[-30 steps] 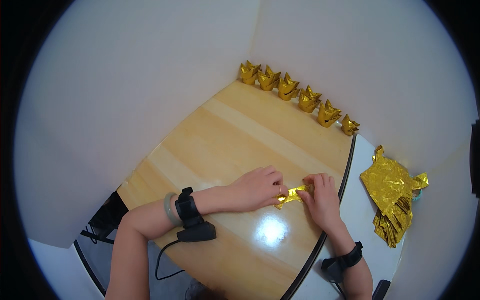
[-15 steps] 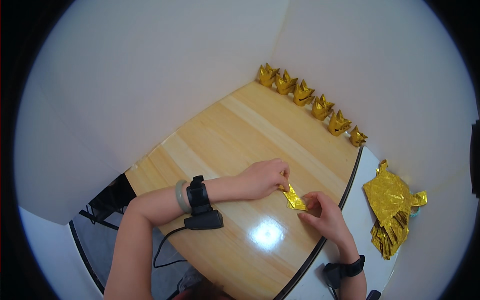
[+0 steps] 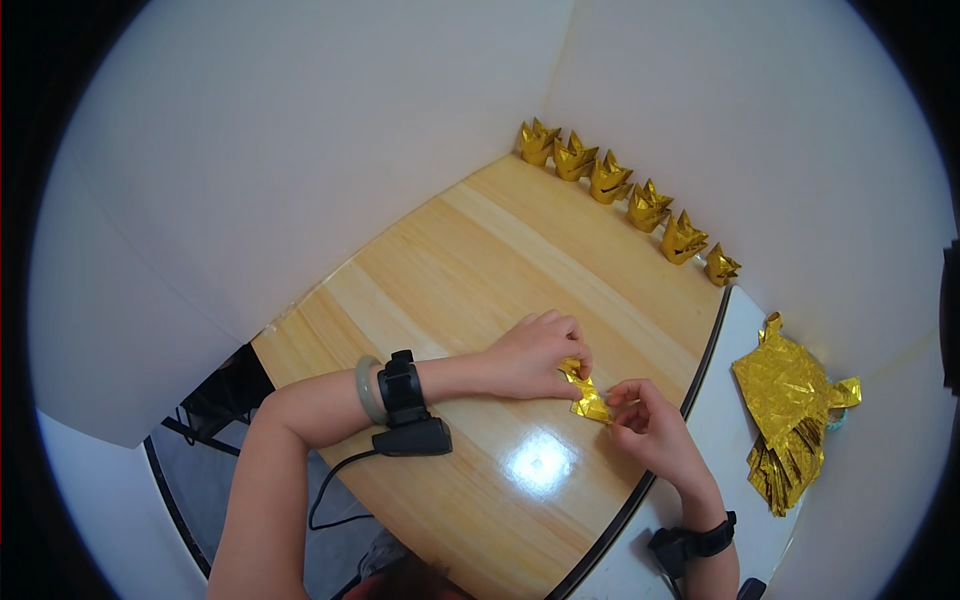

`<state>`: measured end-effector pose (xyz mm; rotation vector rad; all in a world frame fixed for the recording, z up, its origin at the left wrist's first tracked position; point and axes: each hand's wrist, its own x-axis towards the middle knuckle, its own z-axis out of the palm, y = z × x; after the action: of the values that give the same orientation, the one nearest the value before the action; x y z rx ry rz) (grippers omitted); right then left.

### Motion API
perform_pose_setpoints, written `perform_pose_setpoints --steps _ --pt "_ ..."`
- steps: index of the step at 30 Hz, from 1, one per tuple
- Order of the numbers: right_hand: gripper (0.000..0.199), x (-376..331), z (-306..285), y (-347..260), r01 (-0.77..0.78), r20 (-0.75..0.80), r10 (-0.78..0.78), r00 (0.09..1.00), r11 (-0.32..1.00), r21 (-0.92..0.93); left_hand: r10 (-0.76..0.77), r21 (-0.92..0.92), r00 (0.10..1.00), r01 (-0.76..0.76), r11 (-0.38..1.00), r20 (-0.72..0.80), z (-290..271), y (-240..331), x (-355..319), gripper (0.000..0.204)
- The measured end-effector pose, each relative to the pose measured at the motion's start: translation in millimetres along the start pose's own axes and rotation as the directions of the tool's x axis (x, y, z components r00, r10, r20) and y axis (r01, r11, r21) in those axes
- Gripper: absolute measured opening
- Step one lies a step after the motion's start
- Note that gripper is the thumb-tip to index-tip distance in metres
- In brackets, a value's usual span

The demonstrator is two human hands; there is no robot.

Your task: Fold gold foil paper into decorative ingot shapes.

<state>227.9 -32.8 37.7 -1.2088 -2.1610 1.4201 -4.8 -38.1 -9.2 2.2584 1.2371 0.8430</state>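
A small folded strip of gold foil paper [image 3: 590, 404] lies just over the wooden tabletop between my hands. My left hand [image 3: 540, 357] pinches its far end between thumb and fingers. At the near right end is my right hand [image 3: 648, 422], its fingers curled and thumb close to the strip's edge; whether they grip the foil or only touch it, I cannot tell. Along the wall at the far right stands a row of several gold foil crowns [image 3: 648, 207], folded from similar paper.
A fanned stack of gold foil sheets [image 3: 785, 395] rests on the white surface [image 3: 706, 440] at the right. A dark edge strip [image 3: 712, 345] borders the wooden table [image 3: 430, 270]. White walls [image 3: 330, 130] enclose the far sides. A black cable [image 3: 322, 490] hangs from my left wrist device.
My left hand has shifted slightly right along the foil strip and covers more of its far end. My right-hand fingers have curled a little more. The view has moved slightly.
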Motion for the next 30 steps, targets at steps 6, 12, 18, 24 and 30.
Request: perform_pose_setpoints --steps 6,12,18,24,30 --pt "0.035 4.2 -1.0 11.5 0.152 -0.022 -0.151 0.988 0.988 0.035 -0.102 0.079 0.995 0.101 0.992 0.013 2.1 7.6 0.9 0.026" --pt "0.026 14.0 4.5 20.3 0.201 0.009 -0.201 0.98 0.978 -0.049 -0.109 0.108 0.994 0.106 0.988 0.026 3.2 11.4 2.5 0.031" --pt "0.025 14.1 -6.2 17.8 0.075 0.045 -0.075 0.996 0.997 -0.003 0.023 -0.008 0.998 -0.022 1.0 0.064 4.4 -1.1 -3.0 0.018" --pt "0.028 22.2 9.0 21.2 0.132 -0.126 -0.122 0.984 0.988 0.077 -0.002 -0.156 1.0 0.002 0.988 -0.001 8.1 -4.4 2.7 0.017" --pt "0.033 24.3 17.4 19.0 0.162 -0.215 -0.16 0.964 0.987 -0.006 -0.066 -0.165 0.997 0.06 0.984 -0.031 0.0 8.5 1.4 0.014"
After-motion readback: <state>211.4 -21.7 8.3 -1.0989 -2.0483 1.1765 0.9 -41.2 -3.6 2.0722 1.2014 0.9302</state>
